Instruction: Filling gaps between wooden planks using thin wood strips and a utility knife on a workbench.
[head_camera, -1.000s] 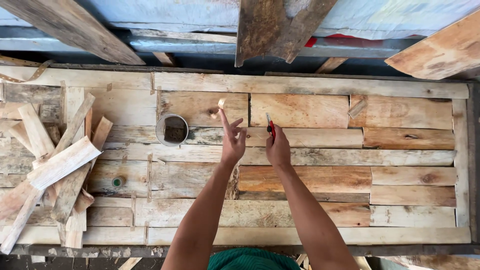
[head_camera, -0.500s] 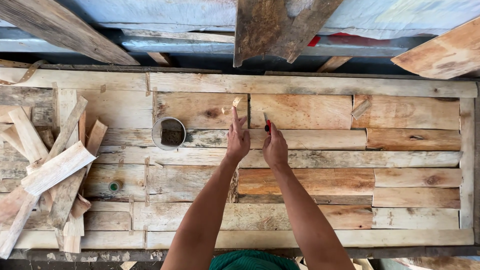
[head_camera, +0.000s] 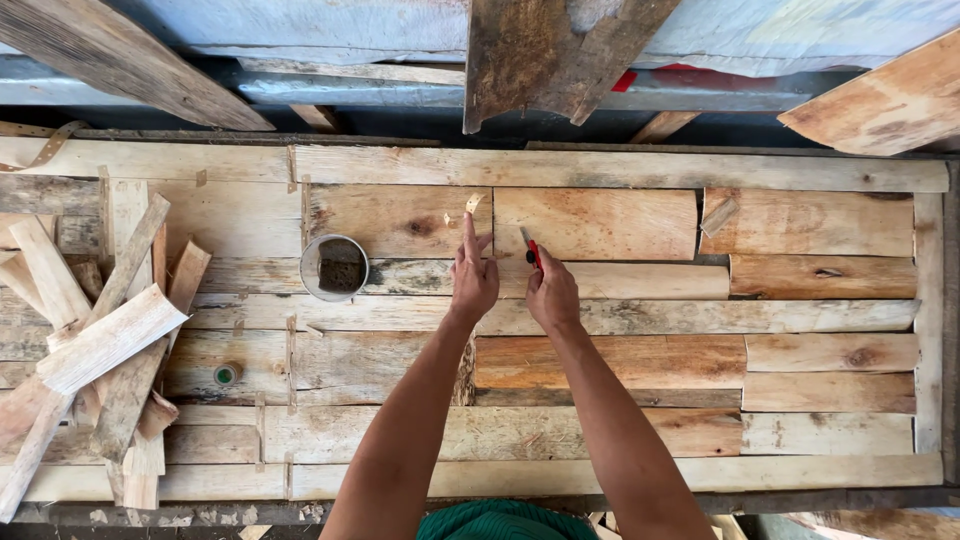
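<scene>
Both my hands reach out over a wooden panel (head_camera: 620, 170) made of joined planks. My left hand (head_camera: 472, 272) rests on the planks with its fingers spread and one finger pointing up toward a small wood chip (head_camera: 473, 203) lying just beyond the fingertip. My right hand (head_camera: 550, 290) is closed around a red utility knife (head_camera: 532, 250), blade tip pointing away from me, close beside the left hand.
A round tin (head_camera: 335, 267) with dark contents stands left of my hands. A small green-rimmed cap (head_camera: 226, 375) lies lower left. A pile of loose wood offcuts (head_camera: 95, 340) covers the left end. Rough boards (head_camera: 555, 50) lean beyond the far edge.
The small wood piece that was at my left fingertips now lies loose on the plank beyond them. Both hands stay close together at the panel's middle.
</scene>
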